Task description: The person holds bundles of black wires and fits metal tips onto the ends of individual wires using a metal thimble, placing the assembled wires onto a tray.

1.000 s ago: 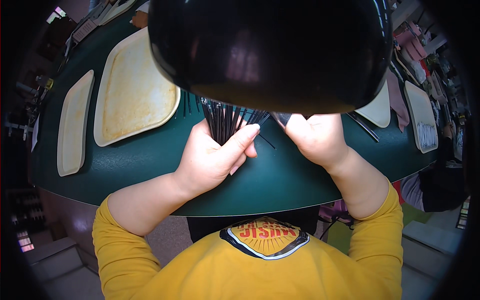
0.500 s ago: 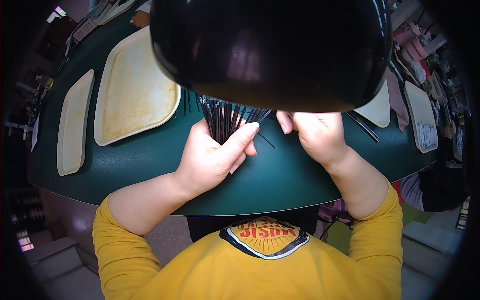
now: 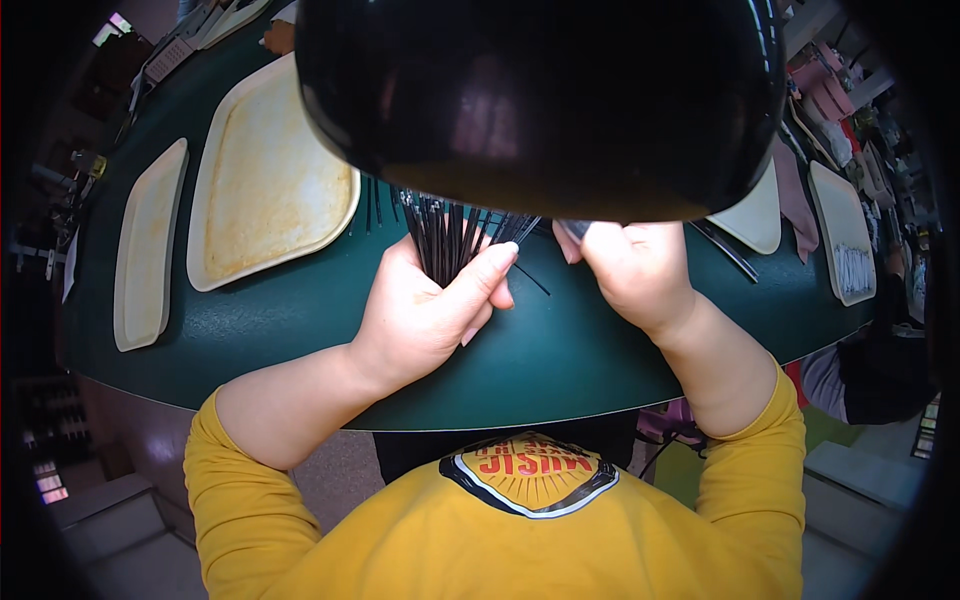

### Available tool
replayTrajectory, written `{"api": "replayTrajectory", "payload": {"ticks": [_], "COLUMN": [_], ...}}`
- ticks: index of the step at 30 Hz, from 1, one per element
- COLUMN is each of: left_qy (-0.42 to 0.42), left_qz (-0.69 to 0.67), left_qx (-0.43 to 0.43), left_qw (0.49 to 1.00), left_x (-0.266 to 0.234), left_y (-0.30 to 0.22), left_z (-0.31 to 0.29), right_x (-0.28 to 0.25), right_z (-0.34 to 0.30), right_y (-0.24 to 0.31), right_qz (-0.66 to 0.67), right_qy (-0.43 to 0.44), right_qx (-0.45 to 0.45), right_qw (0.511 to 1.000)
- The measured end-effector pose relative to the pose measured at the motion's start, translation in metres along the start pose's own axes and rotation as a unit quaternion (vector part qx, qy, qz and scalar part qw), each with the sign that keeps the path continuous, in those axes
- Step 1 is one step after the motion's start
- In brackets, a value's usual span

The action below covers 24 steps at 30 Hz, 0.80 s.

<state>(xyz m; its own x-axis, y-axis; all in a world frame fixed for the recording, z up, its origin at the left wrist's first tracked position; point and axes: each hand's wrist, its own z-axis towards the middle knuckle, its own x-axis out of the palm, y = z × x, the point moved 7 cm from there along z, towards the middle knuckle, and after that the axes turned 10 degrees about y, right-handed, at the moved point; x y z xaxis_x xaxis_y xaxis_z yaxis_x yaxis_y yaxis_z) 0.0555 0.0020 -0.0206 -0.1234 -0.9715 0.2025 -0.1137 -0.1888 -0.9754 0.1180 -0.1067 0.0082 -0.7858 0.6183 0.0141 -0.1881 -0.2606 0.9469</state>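
A bundle of thin black rods with pale tips stands fanned out in my left hand. The thumb presses across the bundle while the fingers wrap around it from behind. One thin strand sticks out past the thumb toward the right. Just right of the bundle is my right hand, its fingers curled in a pinch. A small greyish bit shows at its fingertips, too little to name. A large glossy black dome, like a lamp shade, covers the upper ends of the rods and part of the right fingers.
Two cream trays lie at the left of the green table. Right of the dome are another pale tray, a few dark rods, a mauve cloth and a tray with small whitish pieces.
My right fingers have turned slightly, and a greyish bit now shows between them. The left hand and its bundle have hardly moved.
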Motion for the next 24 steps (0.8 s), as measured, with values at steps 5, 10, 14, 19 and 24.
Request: {"api": "replayTrajectory", "payload": {"ticks": [5, 10, 14, 19, 24], "left_qy": [0.022, 0.033, 0.015, 0.038, 0.007], "left_qz": [0.018, 0.019, -0.010, 0.008, -0.005], "left_qx": [0.002, -0.002, -0.006, -0.010, -0.010], "left_qw": [1.000, 0.999, 1.000, 0.999, 1.000], "left_x": [0.002, 0.004, 0.002, 0.003, 0.009], "left_y": [0.000, -0.001, 0.001, 0.002, 0.002], "left_z": [0.000, 0.000, 0.000, -0.001, -0.002], "right_x": [0.000, 0.000, 0.001, 0.001, 0.004], "right_z": [0.001, 0.001, 0.002, 0.002, 0.002], "right_y": [0.008, 0.009, 0.013, 0.007, 0.002], "right_qz": [-0.128, -0.105, -0.138, -0.120, -0.092], "right_qy": [-0.059, -0.054, -0.054, -0.054, -0.036], "right_qx": [-0.028, -0.008, -0.033, -0.026, -0.009], "right_qw": [0.990, 0.993, 0.988, 0.991, 0.995]}}
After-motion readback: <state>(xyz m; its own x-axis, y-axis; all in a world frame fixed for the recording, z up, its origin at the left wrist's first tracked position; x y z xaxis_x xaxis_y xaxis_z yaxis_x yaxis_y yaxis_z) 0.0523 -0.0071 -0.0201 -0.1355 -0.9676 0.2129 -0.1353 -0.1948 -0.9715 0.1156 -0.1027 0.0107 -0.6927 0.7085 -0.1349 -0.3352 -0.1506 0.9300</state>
